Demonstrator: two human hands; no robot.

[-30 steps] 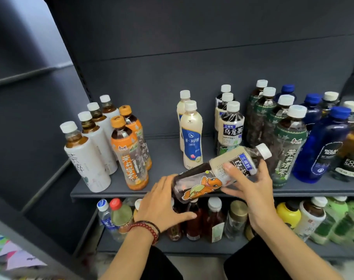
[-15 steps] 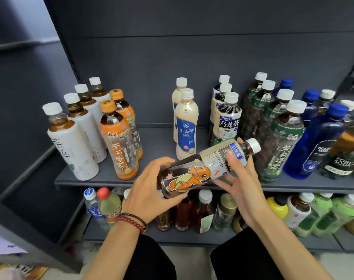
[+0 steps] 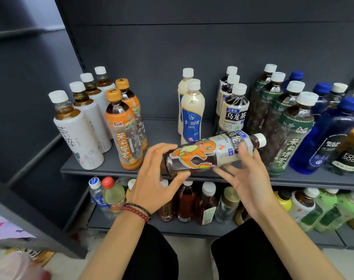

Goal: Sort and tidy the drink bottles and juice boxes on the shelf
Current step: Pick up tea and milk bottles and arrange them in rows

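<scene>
A dark oolong tea bottle point(image 3: 210, 153) with an orange cartoon label and a white cap lies nearly horizontal in front of the upper shelf point(image 3: 313, 178). My left hand point(image 3: 157, 174) grips its base end. My right hand point(image 3: 246, 174) holds the neck end, fingers curled on the label. Behind it stand three matching oolong bottles point(image 3: 234, 112) in a row, two cream milk-tea bottles point(image 3: 192, 114) to their left, and green-labelled jasmine tea bottles point(image 3: 293, 130) to their right.
White-labelled tea bottles point(image 3: 79, 134) and two orange-capped bottles point(image 3: 123, 130) stand at the shelf's left. Blue soda bottles point(image 3: 329, 136) crowd the right end. The lower shelf point(image 3: 192, 229) holds several mixed bottles. A grey side panel point(image 3: 30, 209) is at the left.
The bottle has been turned in my hands so the cartoon faces up more. My left hand moved from below the shelf edge up onto the bottle's base.
</scene>
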